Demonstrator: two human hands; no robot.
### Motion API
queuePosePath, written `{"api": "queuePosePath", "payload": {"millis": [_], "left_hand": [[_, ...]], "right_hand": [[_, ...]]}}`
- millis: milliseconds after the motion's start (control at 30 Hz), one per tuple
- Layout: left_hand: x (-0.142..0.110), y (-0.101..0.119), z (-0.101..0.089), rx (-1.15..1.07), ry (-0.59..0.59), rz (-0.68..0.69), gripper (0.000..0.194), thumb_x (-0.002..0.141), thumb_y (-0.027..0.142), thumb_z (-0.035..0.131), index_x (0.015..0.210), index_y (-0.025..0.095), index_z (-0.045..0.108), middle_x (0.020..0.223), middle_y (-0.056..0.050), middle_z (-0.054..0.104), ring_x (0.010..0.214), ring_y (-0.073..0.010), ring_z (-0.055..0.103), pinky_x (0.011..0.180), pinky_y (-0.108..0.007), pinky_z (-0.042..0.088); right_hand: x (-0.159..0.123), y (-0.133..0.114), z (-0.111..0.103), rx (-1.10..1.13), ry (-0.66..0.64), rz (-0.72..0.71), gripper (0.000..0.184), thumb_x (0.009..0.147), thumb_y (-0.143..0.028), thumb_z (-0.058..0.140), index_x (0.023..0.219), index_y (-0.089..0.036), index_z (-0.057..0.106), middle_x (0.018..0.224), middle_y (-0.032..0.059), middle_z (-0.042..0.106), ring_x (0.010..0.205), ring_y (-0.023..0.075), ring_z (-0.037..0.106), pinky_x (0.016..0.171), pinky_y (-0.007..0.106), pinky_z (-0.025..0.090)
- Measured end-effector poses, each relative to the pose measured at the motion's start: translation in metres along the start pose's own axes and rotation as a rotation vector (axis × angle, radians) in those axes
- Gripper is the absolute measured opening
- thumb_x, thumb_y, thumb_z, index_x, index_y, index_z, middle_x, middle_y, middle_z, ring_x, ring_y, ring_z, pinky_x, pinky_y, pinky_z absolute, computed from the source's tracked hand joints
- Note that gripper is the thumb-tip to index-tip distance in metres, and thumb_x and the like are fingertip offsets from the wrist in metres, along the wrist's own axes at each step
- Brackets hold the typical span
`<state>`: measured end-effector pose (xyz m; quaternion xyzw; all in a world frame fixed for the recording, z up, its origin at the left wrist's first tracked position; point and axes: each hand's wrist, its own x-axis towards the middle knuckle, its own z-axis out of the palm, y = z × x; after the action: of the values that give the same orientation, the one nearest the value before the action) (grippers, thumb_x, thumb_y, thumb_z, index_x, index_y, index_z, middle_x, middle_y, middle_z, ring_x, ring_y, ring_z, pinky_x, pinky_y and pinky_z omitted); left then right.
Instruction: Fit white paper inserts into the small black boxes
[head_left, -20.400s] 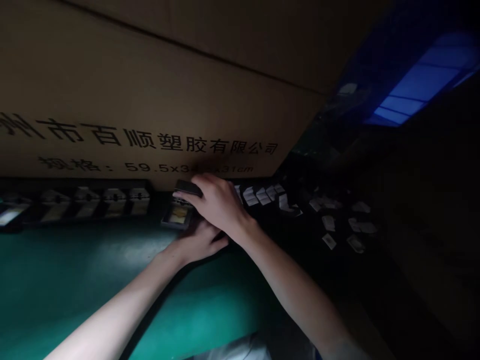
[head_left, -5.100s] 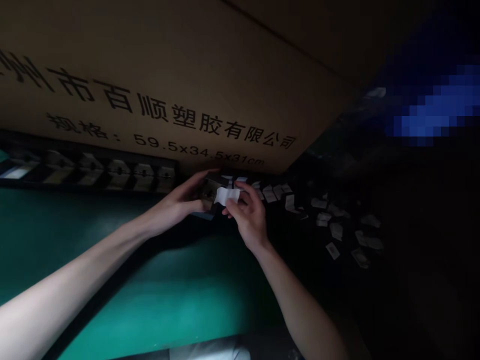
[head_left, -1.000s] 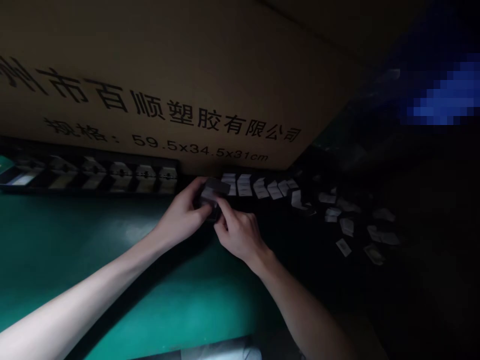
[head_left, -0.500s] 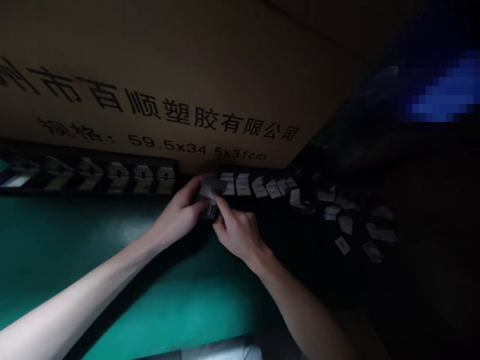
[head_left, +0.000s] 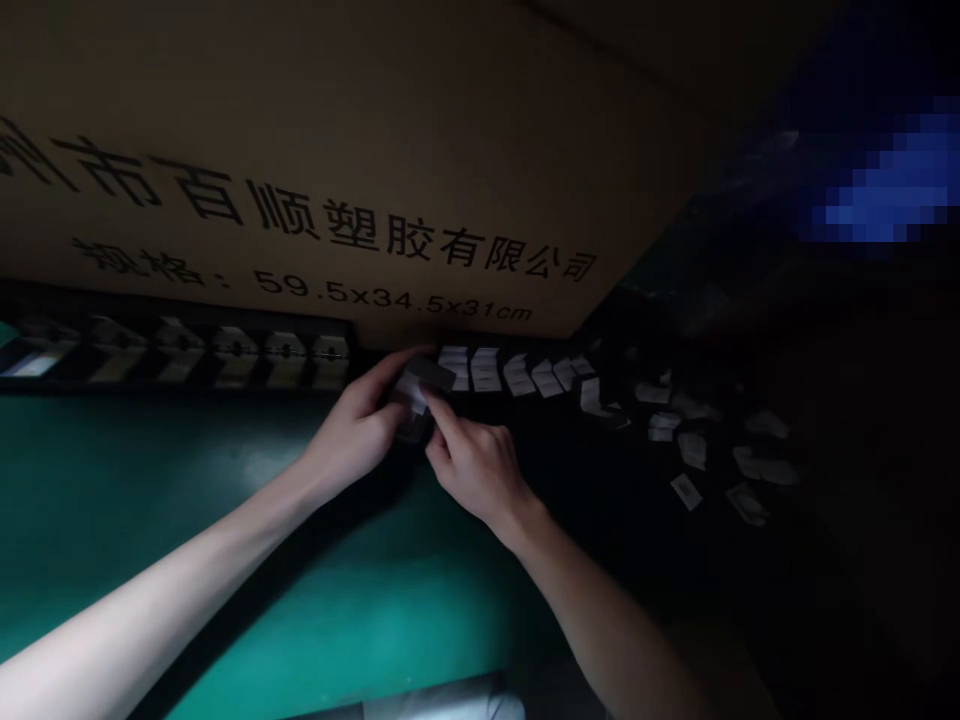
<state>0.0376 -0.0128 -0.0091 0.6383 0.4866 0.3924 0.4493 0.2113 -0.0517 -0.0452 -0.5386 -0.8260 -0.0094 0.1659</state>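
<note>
Left hand (head_left: 356,425) grips a small dark box (head_left: 430,374), right hand (head_left: 484,465) touching it; folded papers (head_left: 487,371) at three o'clock, open boxes (head_left: 235,345) at nine.

The box (head_left: 433,374) seems dark grey, the tabletop (head_left: 360,600) green.

The room is dim, and the green desk (head_left: 360,600) catches most of the light, glowing brightest on the near side of the fingers (head_left: 442,412) and showing a duller, paler sheen to their left. Just beyond the fingers a large brown cardboard box (head_left: 337,130) rises like a wall, printed with dark Chinese characters and a line of measurements, its top sinking into shadow. Well apart from the fingers, up to the right, a blocky blue patch (head_left: 885,190) is too blurred to identify. Farther right of the fingers, everything fades to near-black.
</note>
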Motion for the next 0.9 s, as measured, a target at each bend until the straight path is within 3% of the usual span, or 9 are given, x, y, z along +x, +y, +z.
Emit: {"api": "queuePosePath", "payload": {"millis": [367,600,900], "left_hand": [[0.0016,-0.0049,-0.0003,0.023,0.031,-0.010,0.060,0.079,0.024,0.059,0.138,0.023,0.068,0.127,-0.007,0.076,0.114,-0.0338,0.070,0.105,-0.046,0.056],[0.0024,-0.0054,0.0009,-0.025,-0.021,-0.094,0.061,0.078,0.024,0.060,0.139,0.021,0.064,0.125,-0.009,0.075,0.112,-0.0326,0.070,0.100,-0.045,0.058],[0.0000,-0.0013,0.0006,0.028,-0.114,-0.050,0.054,0.078,0.023,0.058,0.131,0.022,0.066,0.121,-0.008,0.075,0.108,-0.0311,0.071,0.094,-0.041,0.059]], "right_hand": [[-0.0003,-0.0003,0.0002,-0.016,-0.011,-0.007,0.059,0.100,-0.016,0.042,0.158,-0.022,0.048,0.078,0.0013,0.075,0.061,0.0131,0.066,0.054,0.023,0.041],[0.0015,-0.0001,-0.0013,-0.005,-0.028,0.019,0.058,0.100,-0.017,0.043,0.156,-0.024,0.049,0.084,0.0016,0.078,0.064,0.0150,0.070,0.057,0.023,0.045],[0.0012,-0.0015,-0.0073,0.059,-0.053,0.005,0.058,0.099,-0.015,0.042,0.155,-0.026,0.050,0.098,0.0015,0.081,0.077,0.0154,0.075,0.062,0.022,0.050]]}}
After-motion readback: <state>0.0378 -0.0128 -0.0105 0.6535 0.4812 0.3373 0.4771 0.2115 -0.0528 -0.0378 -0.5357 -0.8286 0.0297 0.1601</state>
